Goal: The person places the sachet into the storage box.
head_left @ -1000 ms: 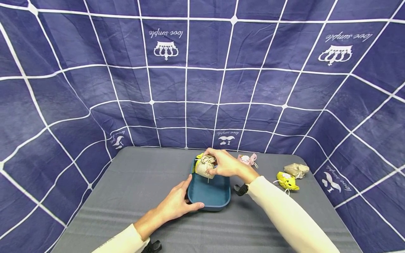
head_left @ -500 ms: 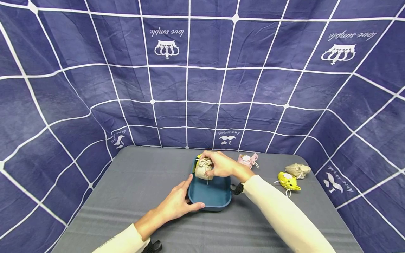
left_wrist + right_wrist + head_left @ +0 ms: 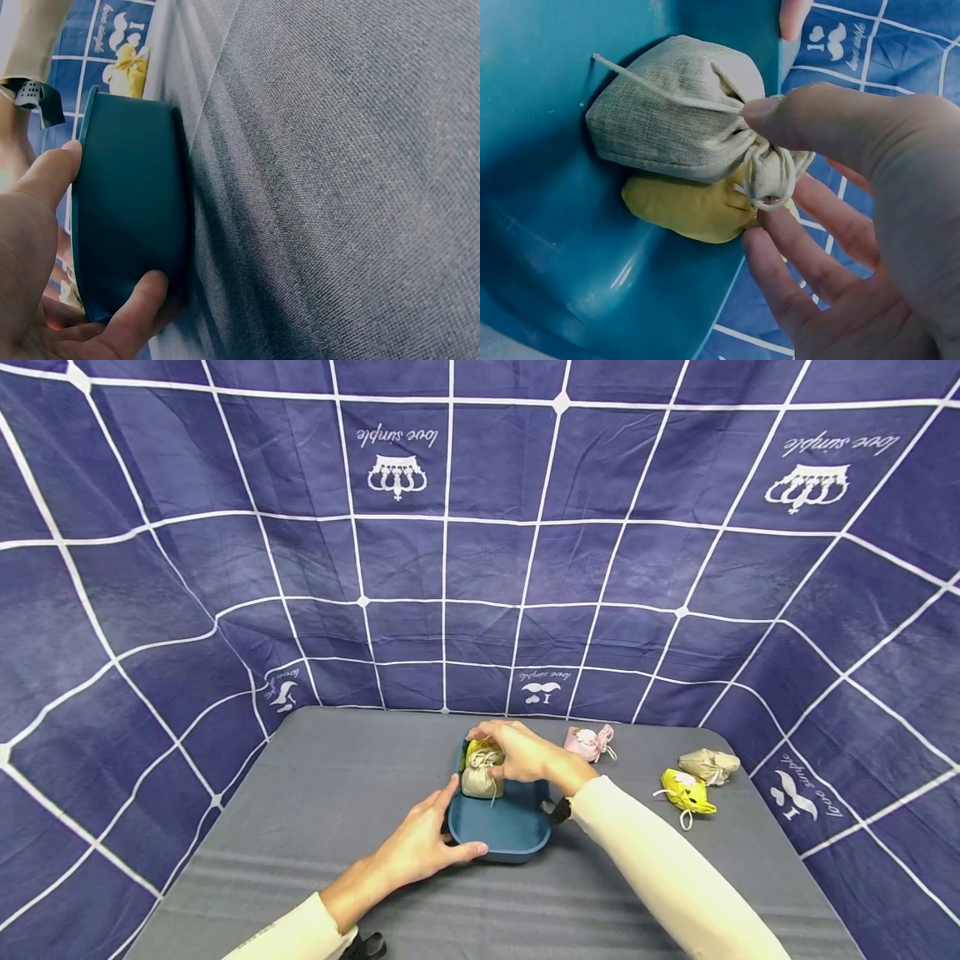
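A beige drawstring pouch (image 3: pixel 482 779) lies in a blue-green box (image 3: pixel 501 831), against a yellow pouch (image 3: pixel 694 208) partly hidden behind it. My right hand (image 3: pixel 520 753) is over the box's far end. In the right wrist view, its thumb (image 3: pixel 780 116) touches the beige pouch at the tied neck, while the other fingers (image 3: pixel 810 259) spread loosely near the cord. My left hand (image 3: pixel 420 835) holds the box at its near left corner. In the left wrist view, the thumb (image 3: pixel 56 176) lies on the rim and fingers (image 3: pixel 139 307) press the outer wall.
To the right of the box lie a pink pouch (image 3: pixel 589 742), a yellow pouch (image 3: pixel 687 793) with a face print and another beige pouch (image 3: pixel 708 766). Grey cloth (image 3: pixel 337 777) covers the table. Blue gridded curtain (image 3: pixel 480 560) stands behind and at both sides.
The beige pouch has come down into the box beside the yellow one. My right hand has shifted slightly left and its fingers have loosened. The left hand stays on the box.
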{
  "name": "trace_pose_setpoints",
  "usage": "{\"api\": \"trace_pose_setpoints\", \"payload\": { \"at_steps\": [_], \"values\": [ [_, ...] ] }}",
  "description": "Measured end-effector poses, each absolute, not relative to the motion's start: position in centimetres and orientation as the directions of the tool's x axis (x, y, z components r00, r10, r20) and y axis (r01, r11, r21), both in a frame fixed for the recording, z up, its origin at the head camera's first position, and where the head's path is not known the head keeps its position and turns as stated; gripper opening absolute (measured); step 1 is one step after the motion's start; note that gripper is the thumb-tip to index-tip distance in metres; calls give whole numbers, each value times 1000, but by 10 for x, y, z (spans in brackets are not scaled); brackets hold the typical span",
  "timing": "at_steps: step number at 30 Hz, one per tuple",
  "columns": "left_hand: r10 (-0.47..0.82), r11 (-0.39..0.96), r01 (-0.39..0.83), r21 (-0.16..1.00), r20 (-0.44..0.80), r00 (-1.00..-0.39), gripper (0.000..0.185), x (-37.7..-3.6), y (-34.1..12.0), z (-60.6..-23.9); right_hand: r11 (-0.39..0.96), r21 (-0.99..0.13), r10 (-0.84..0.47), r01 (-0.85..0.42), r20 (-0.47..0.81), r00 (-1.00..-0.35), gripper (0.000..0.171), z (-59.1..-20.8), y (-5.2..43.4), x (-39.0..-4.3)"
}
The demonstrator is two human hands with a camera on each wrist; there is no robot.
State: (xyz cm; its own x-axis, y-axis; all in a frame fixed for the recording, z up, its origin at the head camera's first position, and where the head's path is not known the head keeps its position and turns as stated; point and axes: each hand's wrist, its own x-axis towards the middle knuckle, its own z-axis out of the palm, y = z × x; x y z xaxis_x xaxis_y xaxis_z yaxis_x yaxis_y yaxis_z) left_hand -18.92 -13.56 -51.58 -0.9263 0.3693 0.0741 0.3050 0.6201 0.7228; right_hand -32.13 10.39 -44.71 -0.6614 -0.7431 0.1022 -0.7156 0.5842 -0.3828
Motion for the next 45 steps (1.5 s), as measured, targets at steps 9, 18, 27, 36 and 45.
{"api": "trace_pose_setpoints", "payload": {
  "at_steps": [9,18,27,36,45],
  "values": [
    [366,608,302,734,78,-927,129,-189,-136,-515,552,-412,-729,-725,185,-659,63,-439,115,-311],
    [356,585,289,758,79,-931,129,-189,-139,-516,535,-474,-676,-699,257,-691,57,-435,137,-303],
    [355,571,282,771,78,-932,128,-190,-140,-515,565,-484,-603,-668,311,-735,54,-441,172,-304],
    [357,564,279,777,76,-931,129,-188,-138,-515,621,-449,-527,-642,367,-766,56,-453,215,-314],
    [355,583,292,758,86,-931,129,-188,-135,-515,700,-452,-423,-553,362,-831,59,-470,257,-323]
  ]
}}
